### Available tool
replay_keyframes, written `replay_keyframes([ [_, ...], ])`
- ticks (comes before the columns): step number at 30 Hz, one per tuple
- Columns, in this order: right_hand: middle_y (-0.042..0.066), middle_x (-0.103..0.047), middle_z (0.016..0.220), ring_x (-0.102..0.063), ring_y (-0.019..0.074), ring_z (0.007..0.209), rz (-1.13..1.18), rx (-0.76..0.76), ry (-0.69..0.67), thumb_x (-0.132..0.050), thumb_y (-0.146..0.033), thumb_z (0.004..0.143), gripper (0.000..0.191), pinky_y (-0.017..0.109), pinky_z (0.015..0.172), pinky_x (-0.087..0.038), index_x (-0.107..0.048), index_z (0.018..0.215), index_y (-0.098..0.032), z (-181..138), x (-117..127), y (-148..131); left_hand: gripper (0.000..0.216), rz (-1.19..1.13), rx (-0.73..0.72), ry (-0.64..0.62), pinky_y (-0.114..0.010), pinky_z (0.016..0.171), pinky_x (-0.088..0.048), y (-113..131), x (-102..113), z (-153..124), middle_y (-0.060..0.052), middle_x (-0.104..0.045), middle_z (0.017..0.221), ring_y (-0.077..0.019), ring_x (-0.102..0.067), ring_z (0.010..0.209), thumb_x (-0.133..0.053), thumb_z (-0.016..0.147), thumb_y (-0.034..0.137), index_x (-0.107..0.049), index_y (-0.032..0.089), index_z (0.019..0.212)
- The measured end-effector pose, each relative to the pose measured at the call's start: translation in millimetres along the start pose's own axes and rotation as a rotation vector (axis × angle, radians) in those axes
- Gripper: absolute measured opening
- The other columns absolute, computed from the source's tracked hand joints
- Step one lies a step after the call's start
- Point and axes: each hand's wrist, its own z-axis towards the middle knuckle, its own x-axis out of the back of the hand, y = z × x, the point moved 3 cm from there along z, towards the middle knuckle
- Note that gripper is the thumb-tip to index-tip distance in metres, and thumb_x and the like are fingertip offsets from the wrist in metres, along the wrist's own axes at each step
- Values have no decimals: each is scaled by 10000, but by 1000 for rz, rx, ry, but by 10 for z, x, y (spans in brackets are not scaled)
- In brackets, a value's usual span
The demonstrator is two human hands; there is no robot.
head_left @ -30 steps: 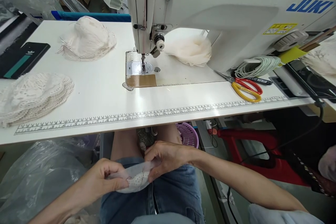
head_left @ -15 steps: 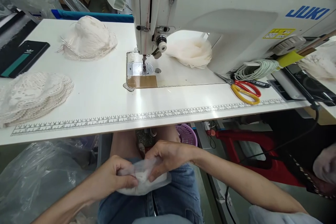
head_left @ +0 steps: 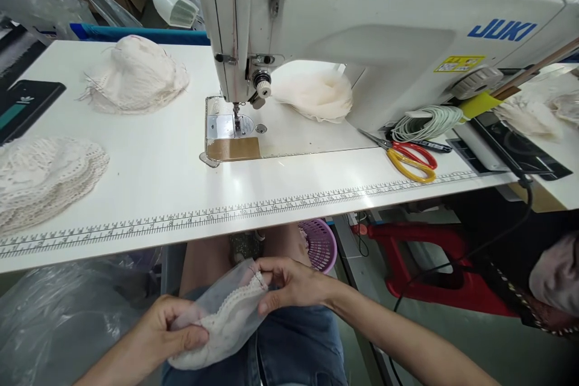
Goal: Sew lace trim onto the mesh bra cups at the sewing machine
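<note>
Over my lap, below the table edge, both hands hold one small white fabric piece (head_left: 221,319) of sheer mesh with a lace edge. My left hand (head_left: 169,329) pinches its lower left part with closed fingers. My right hand (head_left: 289,283) pinches the upper right corner, thumb against fingers. The piece is stretched slanting between them above my denim shorts (head_left: 298,350).
A white JUKI sewing machine (head_left: 362,24) stands on the white table (head_left: 149,175), needle at the left. Stacks of white fabric pieces lie at the far left (head_left: 40,175), back left (head_left: 136,75) and behind the machine (head_left: 314,93). Red-and-yellow scissors (head_left: 409,157) lie right; a purple basket (head_left: 319,241) sits under the table.
The fabric piece, bunched between my hands before, is now spread out and slanted. My left hand has dropped lower and my right hand has risen a little. The view has shifted left.
</note>
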Motion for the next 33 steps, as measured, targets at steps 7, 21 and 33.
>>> replay_keyframes([
  [7,13,-628,769,-572,116,698,-97,42,30,-677,-469,731,417,250,724,-457,-663,988,-141,20,-24,5,518,77,1,-9,-225,455,-134,60,-30,-42,63,-258,498,-73,-209,472,-657,641,616,-445,168,493],
  [21,68,-692,918,-639,189,866,-161,67,-7,-654,-423,768,398,296,811,-482,-691,1030,-126,-8,-37,32,447,215,-64,-40,-231,455,-136,77,-88,-58,54,-266,502,-81,-221,476,-601,724,507,-407,178,491],
  [33,91,-691,1003,-634,201,968,-76,71,-60,-649,-423,771,413,284,857,-481,-686,1056,-126,57,-108,98,407,267,-8,-52,-225,461,-158,-124,-160,-123,46,-309,511,-86,-263,489,-599,739,491,-547,141,539],
])
